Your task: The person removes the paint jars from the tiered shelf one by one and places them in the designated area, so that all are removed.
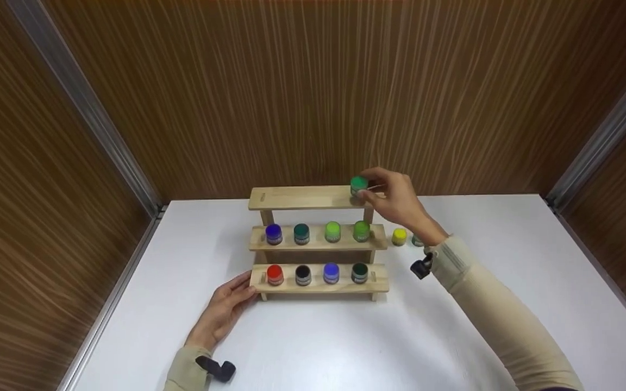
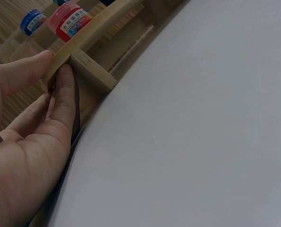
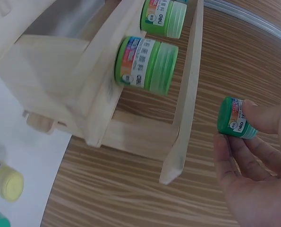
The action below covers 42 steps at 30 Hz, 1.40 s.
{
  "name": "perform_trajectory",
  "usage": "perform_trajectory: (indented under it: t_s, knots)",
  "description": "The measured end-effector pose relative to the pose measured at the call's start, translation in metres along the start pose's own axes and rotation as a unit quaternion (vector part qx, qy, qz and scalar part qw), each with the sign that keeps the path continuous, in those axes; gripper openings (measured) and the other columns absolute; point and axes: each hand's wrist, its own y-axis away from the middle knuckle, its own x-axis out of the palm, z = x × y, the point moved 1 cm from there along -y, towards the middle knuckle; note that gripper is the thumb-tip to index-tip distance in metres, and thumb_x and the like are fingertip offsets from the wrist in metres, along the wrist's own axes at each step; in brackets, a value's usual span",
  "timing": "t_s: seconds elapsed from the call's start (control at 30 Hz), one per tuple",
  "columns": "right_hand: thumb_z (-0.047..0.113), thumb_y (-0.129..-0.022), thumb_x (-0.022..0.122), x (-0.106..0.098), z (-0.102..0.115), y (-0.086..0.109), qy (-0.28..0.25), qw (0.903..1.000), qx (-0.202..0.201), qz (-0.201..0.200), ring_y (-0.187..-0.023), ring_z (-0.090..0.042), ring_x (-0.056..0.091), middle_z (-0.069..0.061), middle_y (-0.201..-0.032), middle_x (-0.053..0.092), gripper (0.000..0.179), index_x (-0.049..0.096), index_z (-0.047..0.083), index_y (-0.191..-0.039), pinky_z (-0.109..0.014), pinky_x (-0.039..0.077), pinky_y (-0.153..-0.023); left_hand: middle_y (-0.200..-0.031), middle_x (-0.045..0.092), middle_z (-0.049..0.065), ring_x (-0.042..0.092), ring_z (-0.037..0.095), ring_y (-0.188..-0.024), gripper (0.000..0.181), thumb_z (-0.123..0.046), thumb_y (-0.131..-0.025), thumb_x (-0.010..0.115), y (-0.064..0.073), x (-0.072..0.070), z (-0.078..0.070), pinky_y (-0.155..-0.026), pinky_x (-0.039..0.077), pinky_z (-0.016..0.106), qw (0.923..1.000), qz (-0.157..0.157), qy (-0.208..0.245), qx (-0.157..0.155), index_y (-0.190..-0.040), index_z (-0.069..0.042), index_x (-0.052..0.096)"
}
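A three-tier wooden display rack (image 1: 302, 199) stands on the white table. At the left end of its lowest shelf, my left hand (image 1: 225, 310) grips the board, thumb above and fingers beneath, as the left wrist view shows. My right hand (image 1: 396, 199) pinches a green paint jar (image 3: 235, 117) between thumb and fingers. That jar is just above the right end of the top shelf, apart from the board in the right wrist view. On the middle shelf are blue, dark green and light green jars (image 1: 333, 232); the bottom one bears red (image 1: 275, 275), black, violet and dark green jars.
Right of the rack, a yellow jar (image 1: 399, 237) stands on the table (image 1: 335, 347), beside a greenish jar (image 1: 417, 240) partly hidden by my right wrist. Wood-grain panels (image 1: 313, 98) enclose the table at the back and both sides.
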Motion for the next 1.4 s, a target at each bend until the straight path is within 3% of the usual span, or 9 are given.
perform_trajectory:
  t_s: [0.17, 0.37, 0.77, 1.07, 1.4]
  knots:
    - [0.006, -0.1, 0.074, -0.01, -0.004, 0.005, 0.015, 0.9998, 0.001, -0.01, -0.115, -0.035, 0.073, -0.02, -0.127, 0.073, 0.037, 0.067, -0.002, -0.135, -0.048, 0.063, -0.101, -0.171, 0.028, 0.03, 0.056, 0.019, -0.141, 0.068, 0.0, -0.105, 0.062, -0.001, -0.001, 0.0, -0.114, 0.052, 0.024, 1.0, 0.001, 0.0, 0.0, -0.164, 0.009, 0.027]
    - [0.005, -0.101, 0.073, -0.023, -0.013, 0.01, 0.019, 0.9996, 0.009, -0.017, -0.115, -0.032, 0.072, -0.018, -0.127, 0.074, 0.038, 0.067, 0.0, -0.138, -0.046, 0.063, -0.101, -0.171, 0.028, 0.031, 0.052, 0.024, -0.146, 0.068, 0.001, -0.105, 0.062, 0.0, 0.0, -0.001, -0.114, 0.052, 0.024, 1.0, 0.0, 0.004, 0.001, -0.163, 0.01, 0.027]
    - [0.006, -0.103, 0.071, -0.05, -0.045, 0.023, 0.024, 0.9968, 0.069, -0.031, -0.122, -0.037, 0.069, -0.02, -0.131, 0.07, 0.037, 0.065, 0.001, -0.139, -0.051, 0.058, -0.11, -0.171, 0.029, 0.03, 0.046, 0.032, -0.151, 0.067, 0.003, -0.104, 0.061, 0.0, 0.001, -0.005, -0.116, 0.051, 0.026, 0.9999, -0.007, 0.011, 0.006, -0.163, 0.011, 0.028]
    - [0.003, -0.102, 0.07, -0.059, -0.069, 0.038, 0.029, 0.995, 0.09, -0.034, -0.123, -0.04, 0.068, -0.023, -0.131, 0.069, 0.036, 0.065, -0.001, -0.138, -0.054, 0.056, -0.111, -0.171, 0.028, 0.031, 0.039, 0.037, -0.155, 0.067, 0.003, -0.104, 0.061, 0.002, 0.003, -0.002, -0.118, 0.05, 0.027, 0.9999, -0.005, 0.01, 0.0, -0.163, 0.011, 0.028]
    - [0.0, -0.102, 0.068, -0.073, -0.098, 0.058, 0.04, 0.9913, 0.115, -0.049, -0.124, -0.041, 0.066, -0.026, -0.13, 0.069, 0.036, 0.064, -0.005, -0.137, -0.056, 0.055, -0.112, -0.17, 0.031, 0.03, 0.053, 0.025, -0.145, 0.067, 0.002, -0.104, 0.063, 0.003, 0.004, -0.003, -0.114, 0.053, 0.024, 0.9999, -0.015, 0.009, -0.001, -0.162, 0.01, 0.03]
